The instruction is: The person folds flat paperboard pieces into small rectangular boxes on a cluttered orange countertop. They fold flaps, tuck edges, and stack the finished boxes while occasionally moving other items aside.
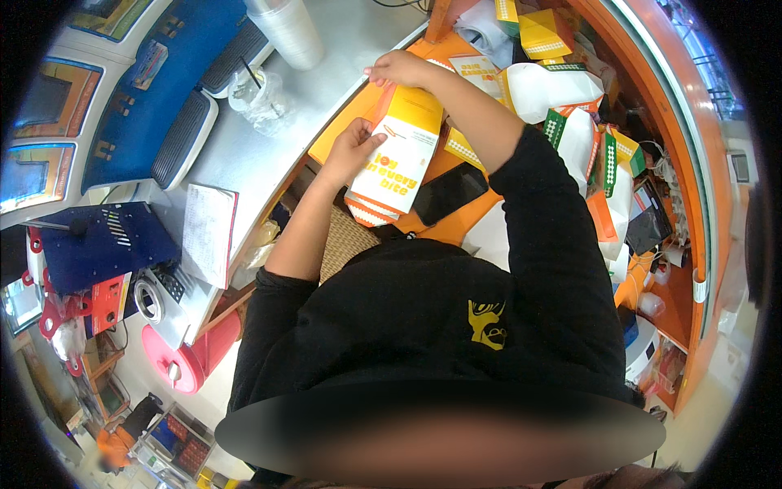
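Observation:
A paper food carton (397, 175), white and yellow with orange edges, lies partly folded over the orange counter in front of me. My left hand (352, 152) grips its left side, the thumb pressed on the printed face. At the carton's far end, my right hand (399, 70) reaches across and pinches the edge by the orange flap. The fingertips of the right hand are partly hidden. A black phone (450, 194) rests on the orange surface just right of the carton. More folded cartons lie beyond my right forearm.
A heap of cartons (544, 91) fills the right side, along an orange frame. On the grey counter at left stand stacked plastic cups (293, 37), a bagged cup with a straw (259, 99) and an open notebook (210, 232). A pink container (183, 354) stands below it.

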A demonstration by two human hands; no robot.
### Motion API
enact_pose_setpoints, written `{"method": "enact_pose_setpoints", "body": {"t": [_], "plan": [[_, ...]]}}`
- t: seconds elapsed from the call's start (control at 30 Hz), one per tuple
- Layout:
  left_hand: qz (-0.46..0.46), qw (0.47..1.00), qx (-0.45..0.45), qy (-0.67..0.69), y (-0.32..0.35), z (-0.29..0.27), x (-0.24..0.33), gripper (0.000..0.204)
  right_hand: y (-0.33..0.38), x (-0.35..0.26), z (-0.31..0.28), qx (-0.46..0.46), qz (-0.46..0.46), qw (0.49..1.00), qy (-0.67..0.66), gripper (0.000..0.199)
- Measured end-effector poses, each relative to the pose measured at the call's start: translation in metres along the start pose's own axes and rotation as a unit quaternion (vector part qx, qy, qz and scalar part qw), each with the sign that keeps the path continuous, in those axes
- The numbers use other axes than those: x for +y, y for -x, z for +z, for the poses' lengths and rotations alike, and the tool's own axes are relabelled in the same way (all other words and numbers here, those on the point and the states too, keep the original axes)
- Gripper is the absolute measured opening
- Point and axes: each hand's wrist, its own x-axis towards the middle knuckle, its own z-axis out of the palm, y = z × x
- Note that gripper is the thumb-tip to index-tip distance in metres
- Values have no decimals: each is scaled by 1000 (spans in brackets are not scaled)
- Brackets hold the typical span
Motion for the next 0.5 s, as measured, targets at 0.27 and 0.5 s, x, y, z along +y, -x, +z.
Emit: {"method": "enact_pose_setpoints", "body": {"t": [0.27,0.5], "plan": [[46,997,48,-26,5,6,1,36,125,3,32,62,-29,977,200,122],[-18,998,41,-41,14,3,25,40,126,0,53,113,17,965,235,131]]}}
